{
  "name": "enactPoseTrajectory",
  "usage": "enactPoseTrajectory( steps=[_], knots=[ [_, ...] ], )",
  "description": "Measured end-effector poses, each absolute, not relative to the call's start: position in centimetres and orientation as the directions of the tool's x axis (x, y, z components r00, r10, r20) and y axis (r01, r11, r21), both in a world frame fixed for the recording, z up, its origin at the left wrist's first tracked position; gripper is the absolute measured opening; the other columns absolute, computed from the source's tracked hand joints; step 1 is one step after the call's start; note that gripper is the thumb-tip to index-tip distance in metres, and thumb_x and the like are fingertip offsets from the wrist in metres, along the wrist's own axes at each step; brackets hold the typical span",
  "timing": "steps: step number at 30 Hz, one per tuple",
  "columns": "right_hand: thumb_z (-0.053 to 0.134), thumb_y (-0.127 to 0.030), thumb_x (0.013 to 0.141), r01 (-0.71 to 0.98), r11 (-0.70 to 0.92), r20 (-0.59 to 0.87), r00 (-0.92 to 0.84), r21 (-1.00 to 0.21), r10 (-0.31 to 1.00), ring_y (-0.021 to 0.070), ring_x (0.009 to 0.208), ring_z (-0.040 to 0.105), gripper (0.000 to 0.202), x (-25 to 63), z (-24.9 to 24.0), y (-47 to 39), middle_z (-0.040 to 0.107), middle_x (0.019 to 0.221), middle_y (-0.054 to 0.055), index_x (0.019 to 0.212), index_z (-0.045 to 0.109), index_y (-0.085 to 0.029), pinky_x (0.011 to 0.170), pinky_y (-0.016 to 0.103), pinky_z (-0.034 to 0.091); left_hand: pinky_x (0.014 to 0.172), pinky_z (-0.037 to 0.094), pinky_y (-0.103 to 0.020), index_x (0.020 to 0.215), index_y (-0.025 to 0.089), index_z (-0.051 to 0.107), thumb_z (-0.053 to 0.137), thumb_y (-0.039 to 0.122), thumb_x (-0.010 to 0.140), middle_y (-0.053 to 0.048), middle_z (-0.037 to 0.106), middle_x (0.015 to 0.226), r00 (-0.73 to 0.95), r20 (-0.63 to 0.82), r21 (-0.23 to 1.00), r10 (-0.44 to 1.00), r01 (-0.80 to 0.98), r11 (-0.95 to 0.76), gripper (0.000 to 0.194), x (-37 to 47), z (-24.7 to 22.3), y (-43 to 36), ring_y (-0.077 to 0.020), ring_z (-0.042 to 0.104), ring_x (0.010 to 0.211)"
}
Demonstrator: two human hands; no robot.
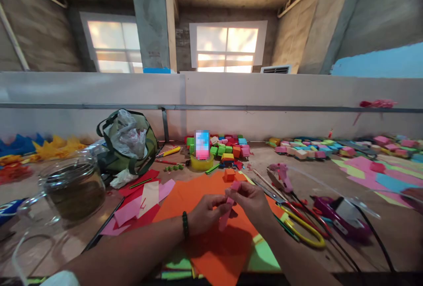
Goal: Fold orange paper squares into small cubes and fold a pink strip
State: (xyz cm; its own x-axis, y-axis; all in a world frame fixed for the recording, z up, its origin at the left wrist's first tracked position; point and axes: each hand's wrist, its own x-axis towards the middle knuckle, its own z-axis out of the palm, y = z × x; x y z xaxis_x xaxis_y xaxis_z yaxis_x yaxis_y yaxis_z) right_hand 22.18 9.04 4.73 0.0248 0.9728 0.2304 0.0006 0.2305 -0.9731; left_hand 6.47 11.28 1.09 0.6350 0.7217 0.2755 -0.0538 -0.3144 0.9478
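Note:
Both hands meet over a large orange paper sheet point(185, 198), pinching one narrow pink paper strip point(224, 219). My left hand point(209, 211), with a dark bead bracelet on its wrist, grips the strip near its middle. My right hand point(247, 198) holds its upper end between thumb and fingers, where the strip looks folded. Just beyond the fingertips sits a small orange paper box point(229, 174). To the right of my right hand lie scissors with yellow handles point(310, 237). Pink and red paper pieces point(127, 211) lie left of the orange sheet.
A glass jug of dark liquid point(74, 189) and a green bag point(145, 136) stand left. Small colourful paper boxes point(228, 145) crowd the back near a yellow tape roll point(201, 162). A pink glue gun point(282, 176) and a purple device point(346, 220) with cords lie right. Another hand point(413, 195) shows far right.

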Motion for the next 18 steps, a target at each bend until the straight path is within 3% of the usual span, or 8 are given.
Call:
enactPoseTrajectory(
  steps=[2,4,7,11,18],
  knots=[
    [0.075,-0.048,0.064,0.023,0.243,0.243,0.026,-0.97,0.97,0.0115,0.046,0.046,0.034,21.7,4.0,8.7,0.051,0.05,-0.002,0.059,0.06,-0.018,0.046,0.026,0.038,0.067,0.05,-0.031,0.075,0.011,0.063,0.053,0.068,0.077,-0.011,0.068,0.069,0.646,0.23,0.968,0.728,-0.078,-0.237,0.058,6.8,1.0,11.2,-0.0198,0.064,0.067],
    [0.077,-0.046,0.063,0.021,0.269,0.27,0.076,-0.963,0.96,0.0122,0.05,0.048,0.032,21.4,3.7,8.6,0.054,0.055,-0.002,0.064,0.062,-0.018,0.049,0.026,0.04,0.062,0.05,-0.031,0.075,0.011,0.062,0.053,0.07,0.074,-0.011,0.068,0.068,0.641,0.222,0.973,0.735,-0.091,-0.214,0.06,6.9,1.0,11.2,-0.0188,0.063,0.062],
    [0.08,-0.044,0.059,-0.014,0.289,0.286,0.11,-0.957,0.952,0.012,0.055,0.049,0.032,21.2,4.1,8.7,0.059,0.062,0.0,0.069,0.066,-0.017,0.053,0.026,0.04,0.061,0.049,-0.029,0.075,0.011,0.061,0.054,0.07,0.074,-0.011,0.068,0.071,0.606,0.239,0.97,0.759,-0.109,-0.218,0.059,6.9,1.3,11.2,-0.0177,0.062,0.062],
    [0.082,-0.043,0.054,-0.035,0.298,0.29,0.151,-0.954,0.945,0.0099,0.052,0.045,0.034,21.2,5.1,9.0,0.056,0.057,-0.002,0.06,0.061,-0.016,0.052,0.025,0.038,0.063,0.049,-0.03,0.076,0.011,0.062,0.057,0.069,0.071,-0.011,0.069,0.073,0.598,0.257,0.966,0.759,-0.139,-0.218,0.058,6.8,1.7,11.2,-0.0179,0.063,0.062],
    [0.082,-0.045,0.049,-0.119,0.337,0.286,0.316,-0.934,0.905,0.0094,0.051,0.045,0.038,21.7,5.5,9.7,0.055,0.057,-0.002,0.06,0.059,-0.018,0.05,0.025,0.037,0.059,0.047,-0.028,0.079,0.01,0.062,0.058,0.069,0.07,-0.011,0.069,0.069,0.641,0.241,0.97,0.729,-0.142,-0.197,0.059,7.3,1.2,11.3,-0.0166,0.062,0.056]
  ],
)
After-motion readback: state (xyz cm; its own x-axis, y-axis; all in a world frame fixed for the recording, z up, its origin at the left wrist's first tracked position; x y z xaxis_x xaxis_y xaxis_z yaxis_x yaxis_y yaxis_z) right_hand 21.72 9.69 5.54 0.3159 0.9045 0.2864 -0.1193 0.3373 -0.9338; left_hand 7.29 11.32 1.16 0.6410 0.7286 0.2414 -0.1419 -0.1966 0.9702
